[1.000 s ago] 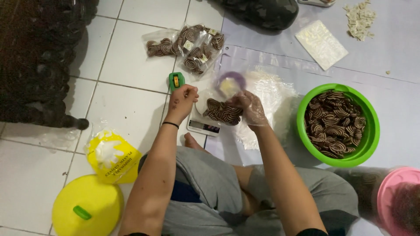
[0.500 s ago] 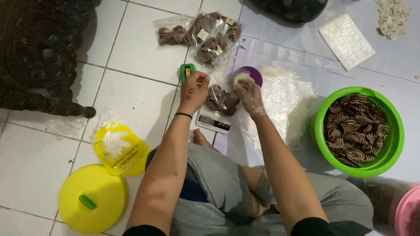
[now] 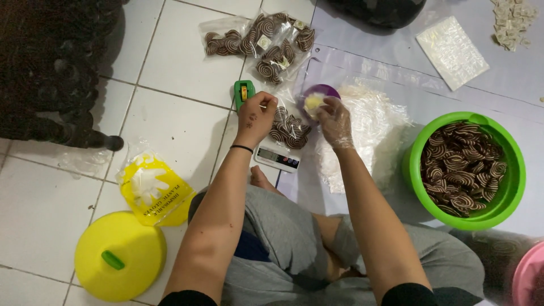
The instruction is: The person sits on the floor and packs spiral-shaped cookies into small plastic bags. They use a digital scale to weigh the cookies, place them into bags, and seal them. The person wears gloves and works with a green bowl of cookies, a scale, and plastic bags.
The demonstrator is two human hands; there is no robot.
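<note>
**Bag of swirl cookies on the scale, both hands at its mouth**

Against the frame half a second back, we note the view sits slightly higher and closer over the work; the hands keep nearly the same spots over the scale, and the bowl, lid and packets lie as before.

Nearest us, both forearms run up and away from the lap, the left one bare with a dark band at the wrist. To the near left on the tiled floor lie a yellow lid (image 3: 120, 255) with a green knob and a yellow packet (image 3: 155, 190) of plastic gloves.

Our left hand (image 3: 256, 116) is curled shut, fingertips pinching the top of the clear cookie bag (image 3: 289, 129). Our right hand (image 3: 335, 120), in a thin clear glove, is closed around the bag's mouth on the other side and touches a pale piece over a small purple cup (image 3: 322, 93); we cannot tell whether it grips that piece.

The bag rests on a small white digital scale (image 3: 276, 157), between the two hands. Its long axis runs roughly from near right to far left, with the gathered mouth pointing away from us.

Just beyond the left hand lies a green tape dispenser (image 3: 243, 92). To the right stands a green bowl (image 3: 418, 148) full of brown-and-cream swirl cookies. Farther off lie filled cookie packets (image 3: 262, 41).
</note>
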